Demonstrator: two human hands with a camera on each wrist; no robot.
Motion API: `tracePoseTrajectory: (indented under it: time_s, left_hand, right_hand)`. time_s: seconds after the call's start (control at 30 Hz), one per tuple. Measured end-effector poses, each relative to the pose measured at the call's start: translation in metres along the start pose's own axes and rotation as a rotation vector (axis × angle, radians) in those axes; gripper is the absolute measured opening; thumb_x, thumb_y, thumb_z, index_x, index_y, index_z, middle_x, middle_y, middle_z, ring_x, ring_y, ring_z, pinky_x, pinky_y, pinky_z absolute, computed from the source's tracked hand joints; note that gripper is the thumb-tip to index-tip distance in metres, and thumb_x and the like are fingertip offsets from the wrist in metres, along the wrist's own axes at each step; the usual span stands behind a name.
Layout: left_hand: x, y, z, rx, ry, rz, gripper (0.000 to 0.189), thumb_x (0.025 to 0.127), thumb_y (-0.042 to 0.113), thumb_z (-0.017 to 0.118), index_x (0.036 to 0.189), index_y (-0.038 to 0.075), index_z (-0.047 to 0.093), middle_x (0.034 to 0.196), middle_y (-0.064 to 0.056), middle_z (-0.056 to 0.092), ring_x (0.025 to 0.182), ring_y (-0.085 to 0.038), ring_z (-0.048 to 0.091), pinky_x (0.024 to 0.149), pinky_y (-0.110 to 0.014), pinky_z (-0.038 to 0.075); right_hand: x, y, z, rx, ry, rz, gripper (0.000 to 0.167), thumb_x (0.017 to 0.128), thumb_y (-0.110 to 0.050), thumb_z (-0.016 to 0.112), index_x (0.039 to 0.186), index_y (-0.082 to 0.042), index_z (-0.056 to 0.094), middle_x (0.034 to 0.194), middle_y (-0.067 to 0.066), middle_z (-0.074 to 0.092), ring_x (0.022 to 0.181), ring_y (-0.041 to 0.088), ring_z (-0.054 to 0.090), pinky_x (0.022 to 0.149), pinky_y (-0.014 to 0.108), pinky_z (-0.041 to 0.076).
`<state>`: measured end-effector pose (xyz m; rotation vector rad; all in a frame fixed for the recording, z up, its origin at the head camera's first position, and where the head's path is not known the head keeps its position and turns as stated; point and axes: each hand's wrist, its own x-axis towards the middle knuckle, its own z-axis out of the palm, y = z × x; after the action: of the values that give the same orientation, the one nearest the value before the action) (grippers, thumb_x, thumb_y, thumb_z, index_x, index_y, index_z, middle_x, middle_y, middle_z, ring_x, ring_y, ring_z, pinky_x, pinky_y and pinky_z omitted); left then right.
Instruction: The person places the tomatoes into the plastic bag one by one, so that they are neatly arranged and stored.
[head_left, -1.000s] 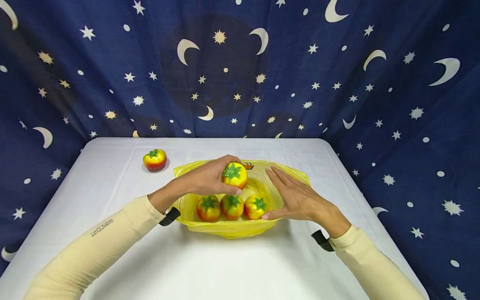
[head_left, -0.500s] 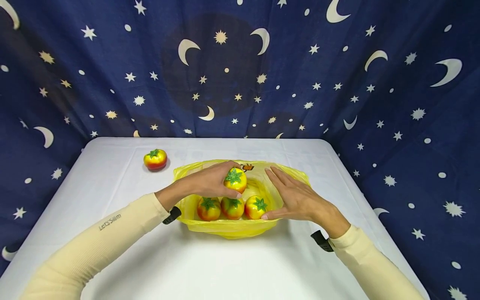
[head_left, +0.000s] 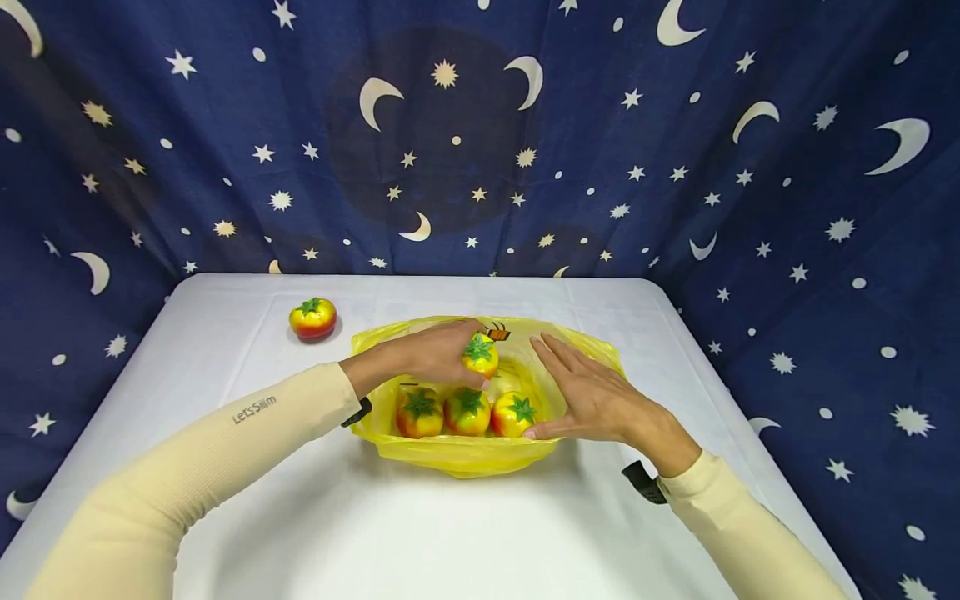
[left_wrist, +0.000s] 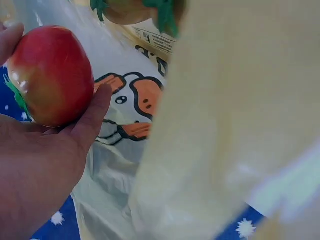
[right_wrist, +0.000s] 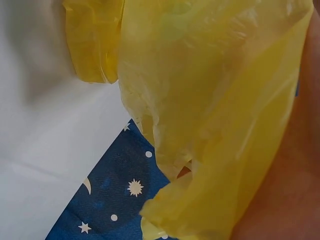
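In the head view my left hand grips a glossy yellow-red toy tomato with a green leaf star, low in the mouth of a yellow plastic bag. The left wrist view shows that tomato between thumb and fingers, its red underside exposed, beside the bag's printed cartoon wall. Three more tomatoes stand in a row along the bag's front: left, middle and right. My right hand, fingers straight and spread, rests at the bag's right side, its thumb at the front rim.
Another tomato sits on the white table at the back left, outside the bag. A dark blue curtain with moons and stars hangs behind the table and along both sides.
My left hand has moved a little to the right and lower into the bag with its tomato. The right hand and the other tomatoes have stayed in place.
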<state>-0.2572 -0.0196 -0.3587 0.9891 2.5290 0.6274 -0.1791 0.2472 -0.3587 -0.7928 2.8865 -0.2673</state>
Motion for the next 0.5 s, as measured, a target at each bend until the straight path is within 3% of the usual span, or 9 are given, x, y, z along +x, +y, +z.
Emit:
tracePoseTrajectory:
  time_s: [0.13,0.5]
  left_hand:
    - [0.013,0.007,0.003,0.037,-0.014,0.020,0.090,0.090,0.047,0.074,0.154,-0.001,0.032,0.152,-0.014,0.045,0.135,-0.027,0.047,0.114,-0.040,0.037]
    - [0.048,0.010,0.021,0.073,-0.063,-0.055,0.092,0.092,0.050,0.070,0.157,0.003,0.026,0.153,-0.017,0.044,0.135,-0.028,0.049,0.111,-0.042,0.041]
  right_hand:
    - [-0.002,0.001,-0.001,-0.001,0.004,-0.006,0.129,0.072,-0.087,0.061,0.164,-0.013,0.011,0.168,0.014,0.010,0.150,0.039,0.022,0.116,0.061,0.027]
    - [-0.003,0.002,-0.003,-0.005,0.009,-0.009,0.128,0.072,-0.087,0.061,0.164,-0.013,0.011,0.169,0.012,0.009,0.152,0.033,0.020,0.116,0.058,0.027]
